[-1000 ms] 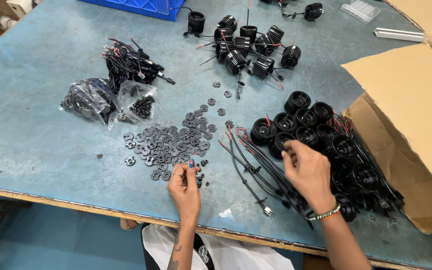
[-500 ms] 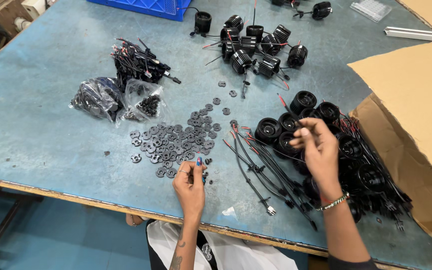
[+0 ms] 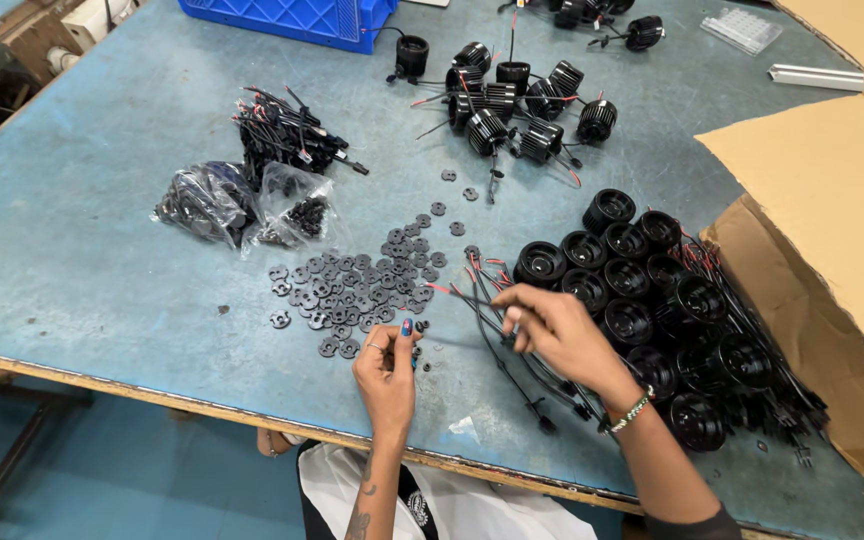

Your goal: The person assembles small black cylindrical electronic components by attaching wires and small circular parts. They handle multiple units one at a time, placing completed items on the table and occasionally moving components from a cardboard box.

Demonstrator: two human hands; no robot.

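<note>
Nearest, my left hand [image 3: 387, 365] pinches a washer [image 3: 408, 330] beside the washer pile [image 3: 357, 290]; my right hand [image 3: 552, 330] grips wires [image 3: 497, 340]. Beyond, many housings [image 3: 642, 290] look unwired; a few wired ones [image 3: 512, 105] lie farther on the tabletop [image 3: 82, 240].

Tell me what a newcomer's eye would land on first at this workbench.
First, the two hands at the near edge: the left hand pinches something small beside the scatter of grey discs, while the right hand picks at the black wire leads. Next, the cluster of black ribbed housings on the right, by the open cardboard box.
</note>
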